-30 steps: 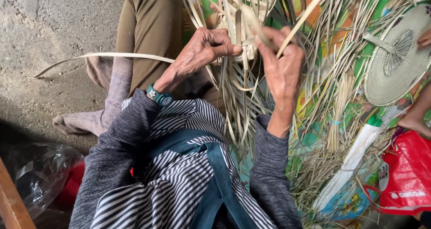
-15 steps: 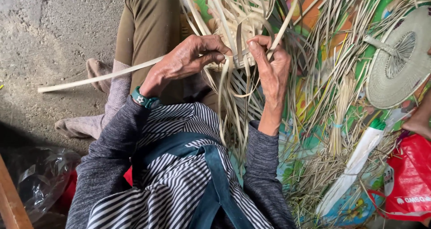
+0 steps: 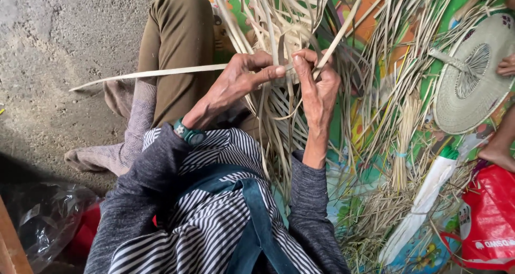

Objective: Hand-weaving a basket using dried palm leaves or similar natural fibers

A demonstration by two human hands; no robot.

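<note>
The left hand (image 3: 236, 86) pinches a long pale leaf strip (image 3: 155, 72) that runs out toward nine o'clock, fingers closed on it. The right hand (image 3: 316, 83) grips another strip (image 3: 343, 30) angling up toward one o'clock. Both meet at the half-woven piece (image 3: 281, 43) above the knees. The strips look light, springy and easily creased; best held close to the weave.

Colourful mat (image 3: 375, 16); strewn palm strips (image 3: 407, 64)

Rough grey concrete floor (image 3: 59, 43); colourful mat (image 3: 370, 140).
</note>
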